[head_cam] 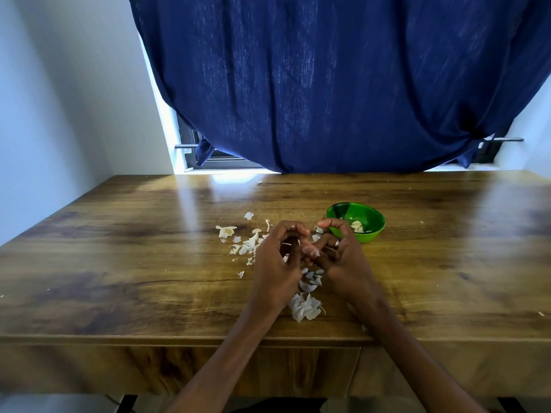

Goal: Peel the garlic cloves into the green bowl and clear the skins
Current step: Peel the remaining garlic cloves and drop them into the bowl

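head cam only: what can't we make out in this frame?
- Clove: mostly wrapped by the left hand and right hand; how much skin remains is unclear.
- Green bowl: the right hand covers its near left side, so the peeled count is unknown.
- Skins: some lie under the hands and wrists.
- Table: side edges cut off by the frame.

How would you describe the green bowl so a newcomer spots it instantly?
On the wooden table under the blue curtain, look just beyond the right hand. The green bowl holds a few peeled garlic cloves; it is the only container, and the only green thing.
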`<action>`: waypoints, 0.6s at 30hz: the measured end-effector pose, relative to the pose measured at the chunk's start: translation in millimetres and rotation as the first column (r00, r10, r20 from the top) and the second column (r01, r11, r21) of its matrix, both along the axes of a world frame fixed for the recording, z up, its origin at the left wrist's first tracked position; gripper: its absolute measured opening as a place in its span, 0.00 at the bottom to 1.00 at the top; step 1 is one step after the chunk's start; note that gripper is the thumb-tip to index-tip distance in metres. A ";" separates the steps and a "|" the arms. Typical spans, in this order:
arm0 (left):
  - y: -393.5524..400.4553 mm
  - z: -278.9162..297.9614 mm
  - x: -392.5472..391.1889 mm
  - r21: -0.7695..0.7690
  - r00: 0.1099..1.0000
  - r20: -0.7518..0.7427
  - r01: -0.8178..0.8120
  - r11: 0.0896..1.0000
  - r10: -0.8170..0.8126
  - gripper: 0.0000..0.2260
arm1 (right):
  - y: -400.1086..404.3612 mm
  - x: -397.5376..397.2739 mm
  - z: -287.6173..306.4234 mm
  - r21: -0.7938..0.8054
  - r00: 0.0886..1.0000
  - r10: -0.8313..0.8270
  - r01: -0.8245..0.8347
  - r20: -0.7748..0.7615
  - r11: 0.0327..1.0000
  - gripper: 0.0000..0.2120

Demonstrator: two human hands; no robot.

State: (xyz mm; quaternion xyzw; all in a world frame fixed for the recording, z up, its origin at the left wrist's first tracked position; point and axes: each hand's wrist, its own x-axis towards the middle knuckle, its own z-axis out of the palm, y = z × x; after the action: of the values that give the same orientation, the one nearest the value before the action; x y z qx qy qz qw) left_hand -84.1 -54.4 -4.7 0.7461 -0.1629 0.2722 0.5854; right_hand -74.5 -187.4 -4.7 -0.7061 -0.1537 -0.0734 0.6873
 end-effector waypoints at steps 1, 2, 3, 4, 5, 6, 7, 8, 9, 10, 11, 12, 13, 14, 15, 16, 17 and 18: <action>0.4 0.1 -0.2 0.005 1.000 0.007 0.008 1.000 -0.008 0.12 | -0.4 -0.1 0.2 0.029 1.000 0.017 -0.016 -0.023 0.999 0.22; 0.7 0.2 -0.4 0.010 1.000 0.010 0.020 1.000 -0.020 0.12 | -0.7 -0.3 0.9 0.052 0.999 0.029 -0.027 -0.041 0.998 0.22; 1.2 0.1 -0.2 0.016 0.999 0.011 0.030 0.999 -0.030 0.12 | -1.5 -0.6 1.5 0.066 0.998 0.040 -0.036 -0.055 0.997 0.22; 2.0 -0.1 -0.4 0.018 0.999 0.013 0.040 0.999 -0.041 0.13 | -2.0 -0.6 1.9 0.071 0.996 0.051 -0.047 -0.067 0.996 0.21; 2.7 -0.4 -0.2 0.016 0.999 0.013 0.050 0.999 -0.050 0.13 | -2.8 -0.5 2.1 0.072 0.995 0.065 -0.060 -0.078 0.996 0.21; 3.5 -0.8 -0.2 0.014 0.998 0.010 0.058 0.998 -0.058 0.13 | -3.2 -0.3 2.1 0.071 0.993 0.080 -0.073 -0.091 0.995 0.21; 4.5 -1.1 -0.2 0.012 0.998 0.002 0.064 0.998 -0.064 0.12 | -3.4 -0.1 2.1 0.066 0.990 0.092 -0.086 -0.105 0.994 0.21; 5.5 -1.8 0.2 0.007 0.998 -0.008 0.068 0.998 -0.068 0.11 | -3.5 -0.1 2.1 0.055 0.988 0.101 -0.095 -0.115 0.994 0.22; 7.0 -2.5 0.9 -0.003 0.997 -0.018 0.072 0.997 -0.072 0.11 | -3.5 0.1 2.2 0.041 0.987 0.106 -0.101 -0.119 0.994 0.22; 8.2 -3.4 1.7 -0.013 0.997 -0.030 0.074 0.997 -0.075 0.11 | -3.3 0.1 2.3 0.030 0.987 0.108 -0.105 -0.122 0.994 0.22; 9.1 -4.0 1.9 -0.022 0.996 -0.041 0.078 0.997 -0.078 0.12 | -3.1 -0.3 2.4 0.025 0.986 0.109 -0.107 -0.125 0.994 0.22; 9.4 -3.6 2.0 -0.028 0.995 -0.049 0.081 0.996 -0.082 0.12 | -2.8 -0.2 2.7 0.026 0.985 0.109 -0.107 -0.130 0.994 0.22; 9.6 -3.4 2.3 -0.031 0.995 -0.057 0.086 0.996 -0.088 0.12 | -2.5 -0.1 2.5 0.030 0.985 0.107 -0.104 -0.137 0.994 0.22; 9.8 -3.4 2.3 -0.034 0.993 -0.066 0.092 0.995 -0.094 0.11 | -2.2 -0.2 2.1 0.034 0.984 0.103 -0.100 -0.142 0.994 0.21; 9.6 -3.7 2.7 -0.038 0.992 -0.075 0.096 0.995 -0.099 0.11 | -2.4 0.3 1.6 0.034 0.985 0.101 -0.097 -0.143 0.995 0.21; 9.5 -4.5 2.6 -0.038 0.991 -0.085 0.100 0.994 -0.103 0.11 | -2.3 0.5 0.7 0.034 0.984 0.102 -0.098 -0.144 0.995 0.21; 9.0 -5.1 2.3 -0.032 0.991 -0.089 0.100 0.994 -0.102 0.12 | -2.6 0.8 0.3 0.033 0.984 0.105 -0.101 -0.147 0.994 0.20; 8.1 -5.2 2.3 -0.024 0.992 -0.086 0.092 0.995 -0.094 0.13 | -2.9 1.2 0.3 0.032 0.982 0.111 -0.107 -0.151 0.994 0.19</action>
State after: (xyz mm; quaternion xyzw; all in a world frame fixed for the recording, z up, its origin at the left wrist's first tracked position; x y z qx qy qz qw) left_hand -81.8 -46.3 -9.9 0.7432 -0.1691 0.2134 0.6112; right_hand -73.2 -190.4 -4.4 -0.6921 -0.1385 0.0167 0.7082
